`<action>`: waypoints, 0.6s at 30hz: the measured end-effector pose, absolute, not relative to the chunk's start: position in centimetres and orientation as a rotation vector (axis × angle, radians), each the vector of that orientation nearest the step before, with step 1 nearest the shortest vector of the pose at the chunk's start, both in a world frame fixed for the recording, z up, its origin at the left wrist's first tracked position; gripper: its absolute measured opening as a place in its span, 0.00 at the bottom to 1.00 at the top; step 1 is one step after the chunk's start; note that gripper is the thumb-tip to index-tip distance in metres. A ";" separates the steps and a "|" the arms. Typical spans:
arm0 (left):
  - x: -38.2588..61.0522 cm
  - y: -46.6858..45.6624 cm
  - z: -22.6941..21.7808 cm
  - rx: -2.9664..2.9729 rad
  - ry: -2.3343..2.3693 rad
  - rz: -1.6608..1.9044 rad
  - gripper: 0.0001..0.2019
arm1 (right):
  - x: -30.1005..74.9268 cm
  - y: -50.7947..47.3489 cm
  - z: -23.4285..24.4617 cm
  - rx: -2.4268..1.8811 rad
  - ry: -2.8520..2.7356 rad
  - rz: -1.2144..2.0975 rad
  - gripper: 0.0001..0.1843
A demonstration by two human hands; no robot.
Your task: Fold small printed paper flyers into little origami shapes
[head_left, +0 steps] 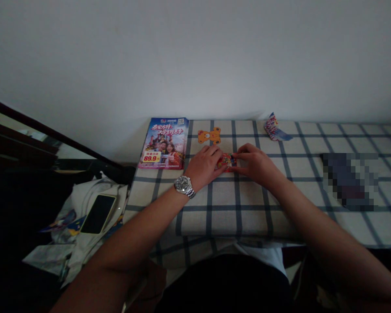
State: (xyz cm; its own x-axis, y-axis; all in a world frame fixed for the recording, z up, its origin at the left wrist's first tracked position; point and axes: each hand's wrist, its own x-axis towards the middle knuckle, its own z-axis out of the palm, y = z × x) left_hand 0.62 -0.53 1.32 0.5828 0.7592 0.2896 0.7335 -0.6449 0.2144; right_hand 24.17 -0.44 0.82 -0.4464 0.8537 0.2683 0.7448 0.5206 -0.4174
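A small red, multicoloured printed piece [228, 161], which looks like folded paper, lies on the checked tablecloth [223, 204] between my two hands. My left hand [204, 165], with a metal watch [183, 185] at the wrist, is closed on its left side. At its right edge, my right hand [256, 164] pinches it between thumb and fingers. Parts of the piece are hidden under the fingers. Just beyond my hands lies an orange bear-shaped cutout [210, 135].
A stack of printed flyers [164, 143] lies at the table's left end. Toward the back right sits a crumpled printed paper [275, 129], and a dark, pixelated item [348, 180] lies far right. Below left, a phone [98, 214] rests on white bags [119, 195]. A wall borders the table.
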 end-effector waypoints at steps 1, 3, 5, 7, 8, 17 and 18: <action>0.6 -0.5 1.3 2.727 1.287 0.554 0.14 | 24.2 -0.5 0.7 -1.295 -2.317 0.318 0.19; 0.6 -0.5 1.2 2.718 1.274 0.563 0.15 | 24.3 -0.8 0.5 -1.275 -2.313 0.282 0.19; 0.5 -0.5 1.1 2.717 1.251 0.568 0.16 | 24.4 -0.9 0.3 -1.268 -2.320 0.234 0.20; 0.5 -0.5 1.0 2.719 1.240 0.567 0.17 | 24.7 -0.8 0.1 -1.266 -2.326 0.201 0.21; 0.5 -0.5 0.9 2.720 1.239 0.564 0.17 | 25.0 -0.6 0.0 -1.262 -2.328 0.199 0.21; 0.4 -0.2 0.6 2.712 1.225 0.600 0.18 | 26.9 0.5 -0.5 -1.054 -2.398 0.296 0.20; 0.4 -0.2 0.5 2.710 1.225 0.599 0.18 | 26.9 0.5 -0.6 -1.053 -2.396 0.286 0.21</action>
